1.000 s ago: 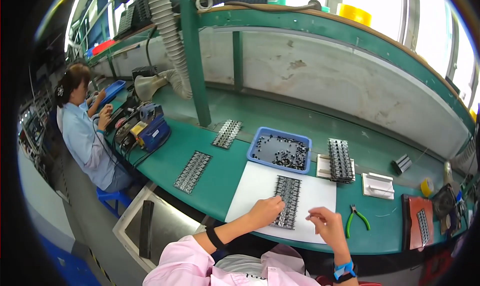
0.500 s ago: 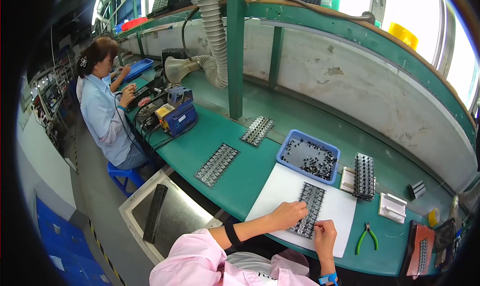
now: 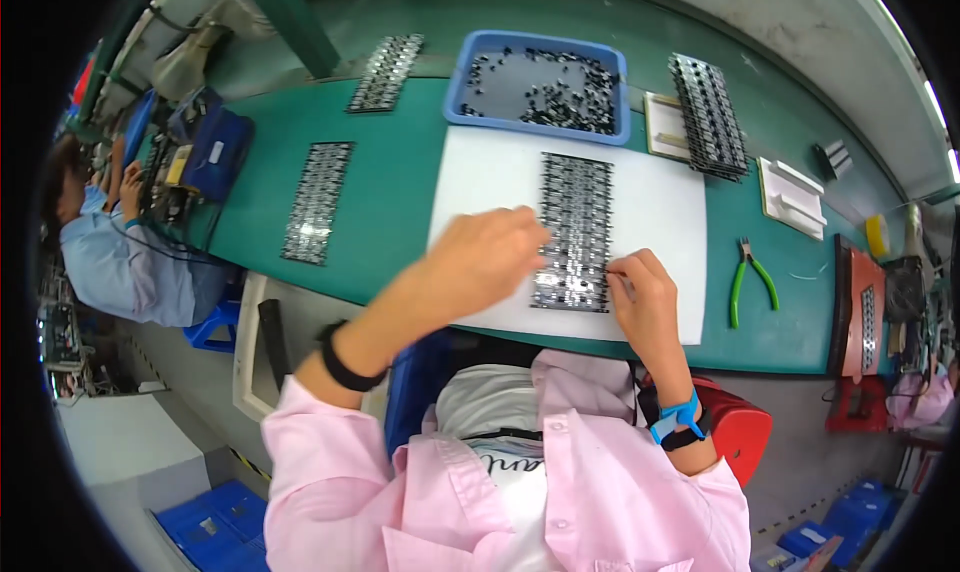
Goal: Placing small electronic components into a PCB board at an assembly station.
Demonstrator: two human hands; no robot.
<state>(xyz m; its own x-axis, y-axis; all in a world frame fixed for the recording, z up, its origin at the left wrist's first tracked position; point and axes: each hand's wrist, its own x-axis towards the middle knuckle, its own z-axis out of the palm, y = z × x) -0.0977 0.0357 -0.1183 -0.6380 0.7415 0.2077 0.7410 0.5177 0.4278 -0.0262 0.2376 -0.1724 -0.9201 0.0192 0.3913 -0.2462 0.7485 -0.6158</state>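
A dark panel of small circuit boards [image 3: 575, 232] lies lengthwise on a white sheet [image 3: 660, 192] in front of me, its face packed with rows of silvery parts. My left hand [image 3: 490, 257] is at the panel's left edge, fingers curled together; what they hold, if anything, is hidden. At the lower right edge my right hand [image 3: 645, 297] has thumb and fingers pinched against the board, and I cannot make out anything between them. Beyond the sheet stands a blue tray [image 3: 455, 97] with many small black components [image 3: 585, 97] scattered in it.
Two more panels, one near [image 3: 318, 204] and one far [image 3: 385, 74], lie to the left. A stack of panels [image 3: 708, 117] rests at the right, near a white holder [image 3: 792, 197] and green-handled cutters [image 3: 745, 282]. A co-worker [image 3: 130, 242] sits at the far left beside a blue machine [image 3: 215, 152].
My view has tilted down and turned, so the bench sits higher in the picture. My left hand has slid from the panel's face to its left edge. The right hand stays by the right edge.
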